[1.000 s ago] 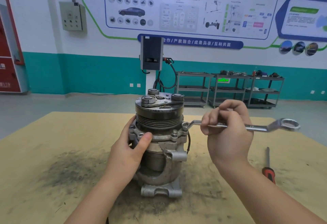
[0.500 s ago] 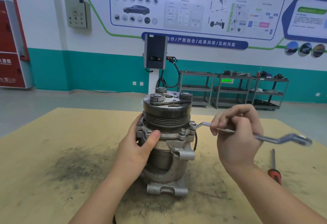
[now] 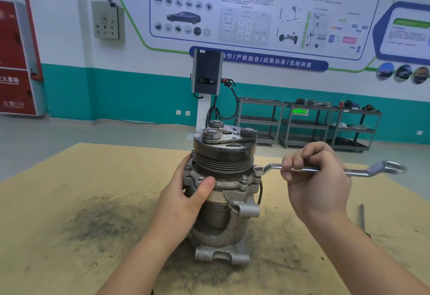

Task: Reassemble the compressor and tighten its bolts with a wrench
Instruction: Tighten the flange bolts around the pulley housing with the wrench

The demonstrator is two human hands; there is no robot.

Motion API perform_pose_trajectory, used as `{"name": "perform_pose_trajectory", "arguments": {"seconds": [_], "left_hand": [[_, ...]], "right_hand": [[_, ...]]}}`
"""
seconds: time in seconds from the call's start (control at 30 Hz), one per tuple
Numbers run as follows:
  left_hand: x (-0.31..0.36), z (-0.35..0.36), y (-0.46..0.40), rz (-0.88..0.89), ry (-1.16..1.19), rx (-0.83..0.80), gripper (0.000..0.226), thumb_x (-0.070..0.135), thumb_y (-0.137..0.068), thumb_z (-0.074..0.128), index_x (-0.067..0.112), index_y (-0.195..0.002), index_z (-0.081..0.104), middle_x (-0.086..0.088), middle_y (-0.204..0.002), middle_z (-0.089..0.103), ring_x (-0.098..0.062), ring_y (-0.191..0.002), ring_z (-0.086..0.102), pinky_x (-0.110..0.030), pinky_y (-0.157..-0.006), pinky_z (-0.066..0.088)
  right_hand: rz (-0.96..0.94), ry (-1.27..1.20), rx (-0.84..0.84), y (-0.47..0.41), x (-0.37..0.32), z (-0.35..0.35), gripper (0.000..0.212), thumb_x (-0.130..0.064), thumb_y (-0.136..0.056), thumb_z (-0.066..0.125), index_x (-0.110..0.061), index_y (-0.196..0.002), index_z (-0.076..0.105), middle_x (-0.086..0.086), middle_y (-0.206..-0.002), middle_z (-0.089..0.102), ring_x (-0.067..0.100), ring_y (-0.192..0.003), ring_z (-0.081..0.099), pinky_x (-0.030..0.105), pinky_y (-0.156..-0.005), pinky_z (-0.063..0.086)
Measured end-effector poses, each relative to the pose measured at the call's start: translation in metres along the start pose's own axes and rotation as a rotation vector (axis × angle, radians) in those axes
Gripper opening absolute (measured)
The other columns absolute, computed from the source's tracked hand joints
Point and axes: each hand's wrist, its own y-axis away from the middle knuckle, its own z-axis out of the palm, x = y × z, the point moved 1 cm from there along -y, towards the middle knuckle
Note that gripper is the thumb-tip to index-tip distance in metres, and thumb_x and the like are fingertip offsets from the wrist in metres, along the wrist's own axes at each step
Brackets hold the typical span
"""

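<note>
The grey metal compressor [image 3: 229,204] stands upright at the middle of the table, its dark grooved pulley and clutch plate on top. My left hand [image 3: 186,198] grips its body from the left, thumb pressed on the flange. My right hand [image 3: 318,178] holds the shaft of a silver ring wrench [image 3: 363,171]. The wrench's near ring sits over a bolt [image 3: 257,168] on the flange's right side. Its far ring sticks out to the right, free in the air.
A tan board table [image 3: 81,178] carries a dark greasy smear left of the compressor. A screwdriver [image 3: 362,219] lies at the right, partly hidden by my right forearm. Behind stand a charging post [image 3: 207,73] and metal shelf carts [image 3: 309,122].
The wrench's free end dipped down toward me half a second ago and has swung back up to nearly level, its ring staying on the bolt. My left hand kept its grip.
</note>
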Motion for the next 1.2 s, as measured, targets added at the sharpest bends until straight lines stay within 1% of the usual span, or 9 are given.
{"name": "perform_pose_trajectory", "arguments": {"seconds": [0.27, 0.4, 0.53, 0.6, 0.67, 0.77, 0.87, 0.97, 1.2], "left_hand": [[-0.001, 0.0, 0.0, -0.009, 0.004, -0.009, 0.07, 0.08, -0.062, 0.054, 0.056, -0.127, 0.043, 0.038, -0.113, 0.062, 0.018, -0.106, 0.056, 0.003, -0.079, 0.039], [0.0, 0.0, 0.001, -0.018, 0.006, -0.013, 0.064, 0.08, -0.062, 0.054, 0.06, -0.122, 0.043, 0.039, -0.112, 0.061, 0.017, -0.105, 0.056, 0.003, -0.078, 0.04], [0.001, 0.001, 0.001, -0.006, -0.003, 0.004, 0.06, 0.076, -0.064, 0.053, 0.059, -0.12, 0.042, 0.046, -0.107, 0.058, 0.022, -0.103, 0.054, 0.005, -0.075, 0.037], [0.001, 0.001, 0.0, -0.002, 0.003, 0.013, 0.064, 0.076, -0.064, 0.053, 0.056, -0.124, 0.043, 0.046, -0.107, 0.059, 0.022, -0.103, 0.054, 0.005, -0.075, 0.037], [0.001, 0.0, 0.0, -0.001, 0.004, 0.016, 0.075, 0.077, -0.062, 0.053, 0.05, -0.131, 0.044, 0.04, -0.111, 0.061, 0.021, -0.104, 0.054, 0.005, -0.075, 0.037], [-0.001, 0.0, 0.001, -0.006, 0.007, 0.002, 0.082, 0.078, -0.062, 0.053, 0.045, -0.136, 0.044, 0.032, -0.118, 0.061, 0.02, -0.106, 0.054, 0.004, -0.074, 0.039], [-0.001, 0.0, 0.0, 0.002, -0.003, -0.006, 0.085, 0.076, -0.063, 0.052, 0.041, -0.139, 0.045, 0.03, -0.12, 0.061, 0.019, -0.107, 0.054, 0.004, -0.075, 0.038], [-0.001, 0.0, 0.0, 0.008, -0.007, -0.004, 0.085, 0.076, -0.063, 0.052, 0.04, -0.139, 0.045, 0.031, -0.12, 0.06, 0.021, -0.105, 0.053, 0.005, -0.076, 0.037], [0.001, -0.001, 0.001, 0.006, -0.01, 0.0, 0.085, 0.079, -0.063, 0.051, 0.042, -0.139, 0.043, 0.041, -0.112, 0.059, 0.024, -0.105, 0.051, 0.006, -0.075, 0.037]], "right_hand": [[0.261, -0.143, 0.058, -0.013, 0.01, -0.01, 0.018, 0.003, -0.069, 0.03, -0.011, -0.063, 0.04, 0.001, -0.051, 0.038, 0.016, -0.045, 0.046, 0.018, -0.04, 0.035], [-0.164, -0.032, -0.074, 0.003, 0.012, -0.008, 0.035, 0.008, -0.066, 0.027, -0.015, -0.054, 0.051, 0.004, -0.05, 0.046, 0.022, -0.047, 0.048, 0.022, -0.044, 0.039], [-0.669, 0.429, -0.291, 0.026, 0.015, -0.003, 0.035, 0.002, -0.071, 0.036, -0.026, -0.069, 0.057, -0.003, -0.063, 0.059, 0.021, -0.054, 0.055, 0.033, -0.051, 0.045], [-0.774, 0.678, -0.423, 0.038, 0.019, 0.002, 0.023, 0.0, -0.076, 0.04, -0.017, -0.073, 0.055, -0.005, -0.063, 0.056, 0.016, -0.056, 0.053, 0.029, -0.055, 0.043], [-0.781, 0.688, -0.498, 0.045, 0.021, 0.006, 0.018, 0.001, -0.079, 0.042, -0.011, -0.075, 0.054, -0.005, -0.062, 0.054, 0.013, -0.055, 0.053, 0.022, -0.056, 0.042], [-0.578, 0.345, -0.35, 0.037, 0.012, 0.012, 0.032, 0.006, -0.074, 0.038, -0.02, -0.08, 0.054, -0.002, -0.062, 0.058, 0.02, -0.056, 0.058, 0.025, -0.054, 0.046], [-0.277, 0.068, -0.158, 0.017, -0.002, 0.009, 0.033, 0.015, -0.072, 0.028, -0.012, -0.081, 0.046, 0.004, -0.049, 0.048, 0.024, -0.046, 0.053, 0.024, -0.046, 0.041], [-0.023, -0.032, -0.024, 0.004, -0.004, 0.004, 0.031, 0.015, -0.075, 0.023, -0.008, -0.08, 0.043, 0.006, -0.046, 0.042, 0.022, -0.042, 0.049, 0.021, -0.041, 0.037], [0.305, -0.122, 0.066, -0.013, 0.004, -0.004, 0.025, 0.006, -0.078, 0.022, -0.01, -0.074, 0.04, 0.003, -0.049, 0.039, 0.016, -0.042, 0.046, 0.021, -0.037, 0.035]]}}
